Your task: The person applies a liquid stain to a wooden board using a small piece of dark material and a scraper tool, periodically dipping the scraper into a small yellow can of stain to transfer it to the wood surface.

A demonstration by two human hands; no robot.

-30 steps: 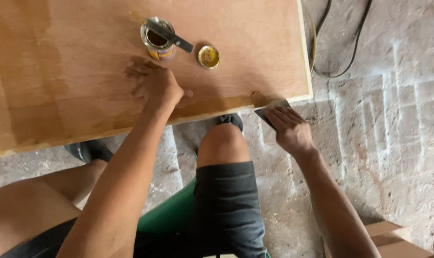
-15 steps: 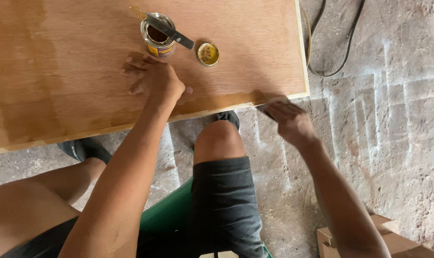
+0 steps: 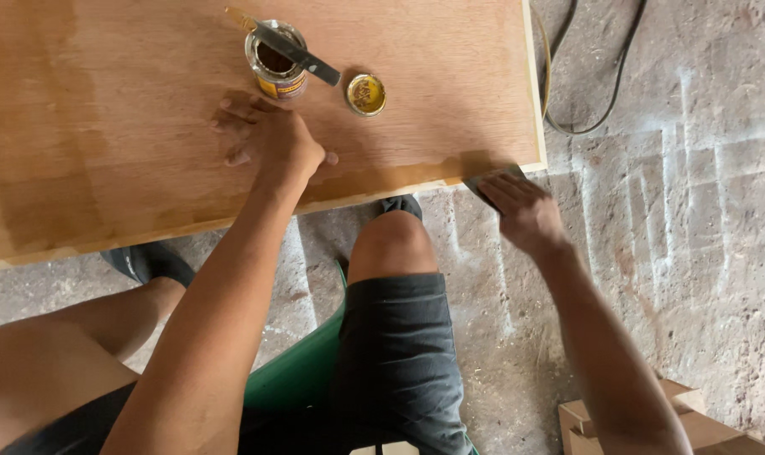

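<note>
Your left hand (image 3: 273, 145) lies flat on the wooden board (image 3: 104, 126), fingers spread, holding nothing — it just presses down. Your right hand (image 3: 521, 211) is at the board's near right corner, gripping a flat dark scraper (image 3: 493, 179) against the near edge. The scraper's blade lies along that edge and points left, toward your left hand. The open tin (image 3: 274, 61) with a stick across it stands just past your left hand, its lid (image 3: 365, 93) beside it — far from your right.
</note>
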